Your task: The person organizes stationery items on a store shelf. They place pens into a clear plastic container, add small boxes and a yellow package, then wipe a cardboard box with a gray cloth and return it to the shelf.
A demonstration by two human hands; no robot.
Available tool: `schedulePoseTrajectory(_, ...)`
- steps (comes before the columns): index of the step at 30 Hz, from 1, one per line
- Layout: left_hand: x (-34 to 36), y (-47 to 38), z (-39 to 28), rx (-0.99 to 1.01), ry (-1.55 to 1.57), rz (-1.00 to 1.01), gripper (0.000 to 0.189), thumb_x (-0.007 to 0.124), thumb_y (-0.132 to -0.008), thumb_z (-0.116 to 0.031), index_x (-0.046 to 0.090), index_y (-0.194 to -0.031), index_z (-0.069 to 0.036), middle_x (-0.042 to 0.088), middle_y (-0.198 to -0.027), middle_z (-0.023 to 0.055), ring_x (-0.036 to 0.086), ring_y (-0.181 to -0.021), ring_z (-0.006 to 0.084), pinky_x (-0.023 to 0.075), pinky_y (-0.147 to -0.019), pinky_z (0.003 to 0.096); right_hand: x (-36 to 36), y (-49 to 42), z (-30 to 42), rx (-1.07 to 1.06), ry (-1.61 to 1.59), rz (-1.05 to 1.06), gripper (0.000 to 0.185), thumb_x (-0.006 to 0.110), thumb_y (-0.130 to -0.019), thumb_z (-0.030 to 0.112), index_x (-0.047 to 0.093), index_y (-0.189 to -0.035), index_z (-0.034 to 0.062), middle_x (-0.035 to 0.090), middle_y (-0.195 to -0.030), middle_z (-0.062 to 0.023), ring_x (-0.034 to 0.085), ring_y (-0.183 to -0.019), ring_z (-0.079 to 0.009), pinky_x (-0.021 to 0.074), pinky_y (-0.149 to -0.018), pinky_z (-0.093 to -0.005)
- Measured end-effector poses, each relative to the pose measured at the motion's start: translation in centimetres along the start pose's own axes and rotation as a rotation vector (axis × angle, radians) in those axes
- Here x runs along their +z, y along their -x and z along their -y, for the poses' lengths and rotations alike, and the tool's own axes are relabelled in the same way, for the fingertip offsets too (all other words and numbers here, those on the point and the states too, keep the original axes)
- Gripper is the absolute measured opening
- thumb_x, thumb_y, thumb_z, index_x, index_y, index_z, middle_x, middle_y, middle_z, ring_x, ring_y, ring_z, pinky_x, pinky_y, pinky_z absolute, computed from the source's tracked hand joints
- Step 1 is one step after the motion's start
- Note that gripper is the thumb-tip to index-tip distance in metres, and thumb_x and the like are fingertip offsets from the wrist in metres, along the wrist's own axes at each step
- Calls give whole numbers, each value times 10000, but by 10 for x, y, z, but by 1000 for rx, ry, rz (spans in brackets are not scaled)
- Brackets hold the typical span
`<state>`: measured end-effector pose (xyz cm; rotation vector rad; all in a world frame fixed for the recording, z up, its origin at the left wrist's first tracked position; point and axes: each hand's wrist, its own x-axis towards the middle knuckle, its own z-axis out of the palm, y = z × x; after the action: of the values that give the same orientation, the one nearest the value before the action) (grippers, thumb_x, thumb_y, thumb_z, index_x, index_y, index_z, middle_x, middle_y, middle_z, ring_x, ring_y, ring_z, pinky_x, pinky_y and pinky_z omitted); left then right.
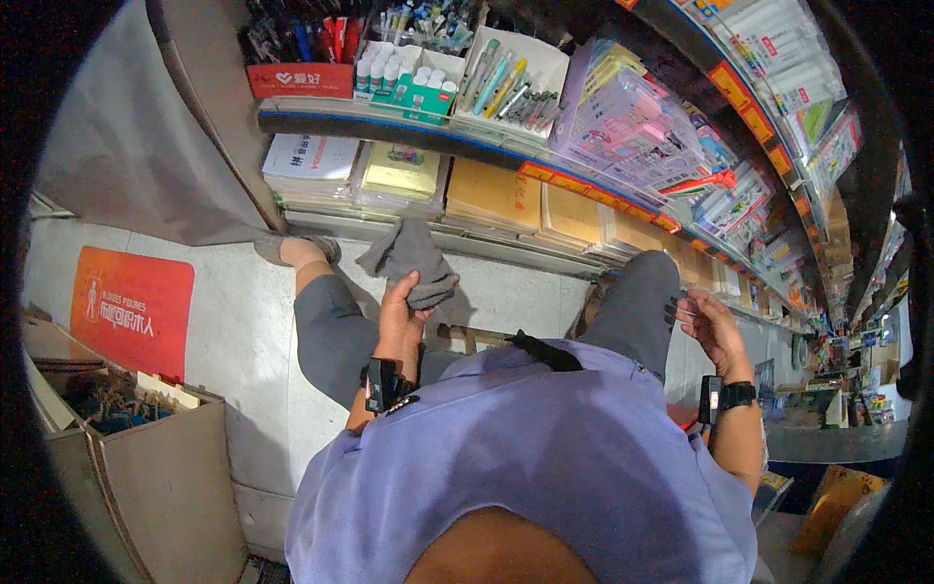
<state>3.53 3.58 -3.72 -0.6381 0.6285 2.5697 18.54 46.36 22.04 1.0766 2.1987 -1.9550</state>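
My left hand (405, 303) grips a bunched grey cloth (412, 263), whose loose end hangs over the floor before the lower shelf. Beside my right knee, my right hand (709, 328) is raised with its fingers apart and bent, and I see nothing in it. Ahead on the lower shelf lie stacks of booklets (310, 157), a yellow-covered pile (400, 171) and brown paper envelopes (492, 191). The shelf above carries glue sticks in a green and white box (427, 98), a white box of pens (503, 80) and purple packaged stationery (627, 124).
A red floor sticker (133, 314) with writing lies left on the pale tile floor (248, 314). Nearer stands an open-topped brown box (168, 489). A grey curtain-like sheet (139, 139) hangs at far left. More loaded shelves (773, 153) curve away on the right.
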Motion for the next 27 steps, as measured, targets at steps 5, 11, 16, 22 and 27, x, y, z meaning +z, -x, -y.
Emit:
schedulePoseTrajectory(5, -15, 2, -6, -2, 58, -6, 404, 692, -767, -246, 552, -1107, -79, 634, -1026, 96, 617, -927, 275, 480, -777, 434, 1, 15, 1, 31, 92, 9, 315, 527, -919, 228, 512, -1190, 68, 630, -1026, -91, 638, -860, -195, 515, -713, -290)
schedulePoseTrajectory(11, -24, -2, -6, 4, 55, -139, 410, 698, -768, -285, 543, -1107, -113, 618, -1064, 87, 596, -943, 285, 467, -737, 431, 4, 6, -1, 46, 109, -35, 301, 533, -914, 232, 514, -1169, 72, 627, -1019, -86, 629, -858, -195, 510, -710, -303)
schedulePoseTrajectory(16, -16, 4, -7, 3, 40, -128, 342, 686, -777, -318, 581, -1051, -143, 618, -1059, 54, 582, -918, 267, 428, -757, 455, 16, -4, 5, 53, 203, -46, 313, 538, -909, 222, 496, -1181, 74, 626, -1010, -86, 626, -842, -192, 504, -694, -307)
schedulePoseTrajectory(22, -14, 6, -9, 0, 70, -161, 356, 678, -782, -309, 570, -1069, -127, 611, -1080, 73, 566, -978, 267, 400, -808, 470, 34, -4, 18, 67, 317, 81, 300, 523, -920, 212, 501, -1185, 73, 617, -1020, -84, 621, -851, -175, 502, -708, -297)
schedulePoseTrajectory(27, -8, 11, -12, -15, 60, -120, 392, 691, -770, -302, 559, -1095, -127, 606, -1092, 68, 575, -977, 257, 415, -776, 434, 49, -11, 24, 81, 399, 88, 308, 540, -909, 203, 501, -1182, 65, 621, -1033, -96, 620, -836, -181, 495, -693, -301)
